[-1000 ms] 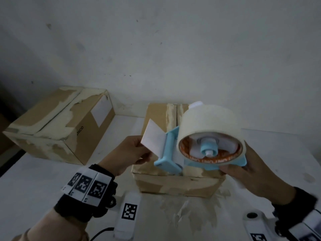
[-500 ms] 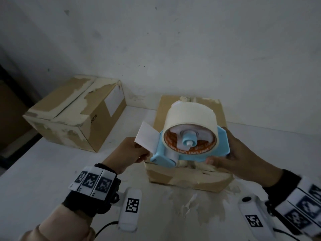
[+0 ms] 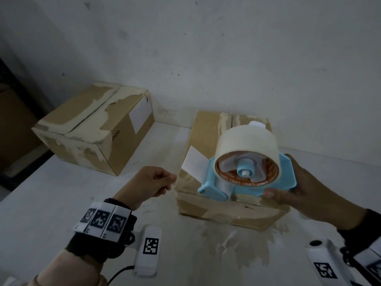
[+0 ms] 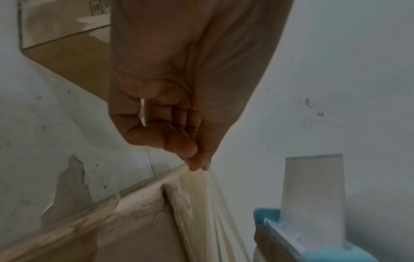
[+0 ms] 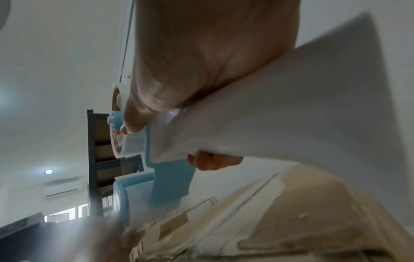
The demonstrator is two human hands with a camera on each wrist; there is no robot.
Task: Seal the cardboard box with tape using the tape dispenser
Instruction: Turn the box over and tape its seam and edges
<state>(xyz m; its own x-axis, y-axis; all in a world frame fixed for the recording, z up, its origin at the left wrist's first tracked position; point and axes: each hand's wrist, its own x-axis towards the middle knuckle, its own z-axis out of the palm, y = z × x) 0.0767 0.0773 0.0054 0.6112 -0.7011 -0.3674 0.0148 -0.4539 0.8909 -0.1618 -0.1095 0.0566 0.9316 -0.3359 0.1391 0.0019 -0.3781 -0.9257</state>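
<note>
A worn cardboard box [image 3: 206,139] lies on the white table, its flaps down and its centre seam running away from me. My right hand [image 3: 286,182] grips a light-blue tape dispenser [image 3: 216,188] above the box's near end, with a thick cream tape roll [image 3: 245,141] on it. A white guard flap [image 3: 192,165] sticks up at its left. My left hand [image 3: 172,179] is just left of the box, thumb and forefinger pinched. In the left wrist view the left hand [image 4: 198,164] pinches a strip of clear tape [image 4: 215,203] that runs down towards the dispenser [image 4: 266,216].
A second, larger cardboard box [image 3: 92,129] with torn tape stands at the back left against the wall. Tape residue [image 3: 237,244] marks the table [image 3: 51,193] in front of the near box. The table's left edge drops off to a dark floor.
My left hand has drawn back to the left, away from the dispenser's white flap. The dispenser has moved slightly right and farther over the box.
</note>
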